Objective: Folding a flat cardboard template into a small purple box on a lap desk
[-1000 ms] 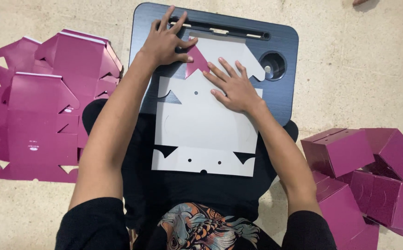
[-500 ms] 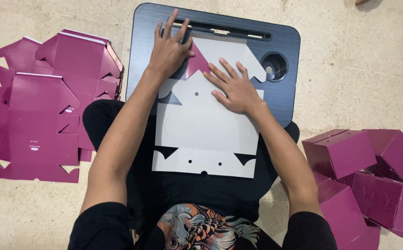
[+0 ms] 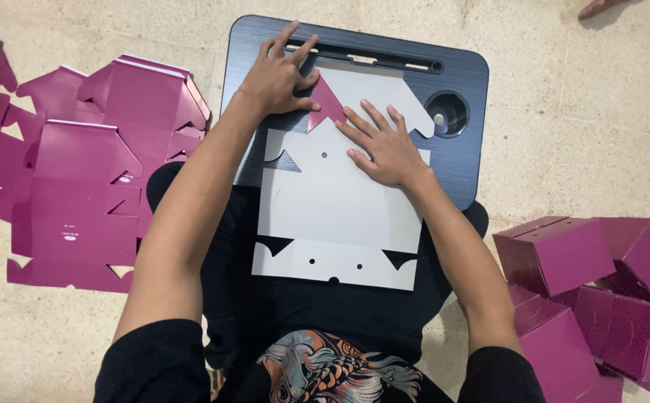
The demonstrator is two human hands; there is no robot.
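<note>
A flat die-cut box blank (image 3: 340, 216), white side up, lies on a dark lap tray (image 3: 459, 164) across my legs. One corner flap (image 3: 327, 104) is folded over and shows its magenta face. My left hand (image 3: 278, 75) presses down on the blank's upper left, fingers spread beside that flap. My right hand (image 3: 381, 143) lies flat on the white card just right of the flap, fingertips touching its edge. Neither hand grips anything.
A stack of flat magenta blanks (image 3: 78, 172) is spread on the floor at the left. Several folded magenta boxes (image 3: 601, 283) are piled at the right. The tray has a round cup recess (image 3: 446, 113) and a slot along its far edge.
My left hand has shifted slightly right and toward me, onto the folded flap's edge. The right hand stays pressed on the card.
</note>
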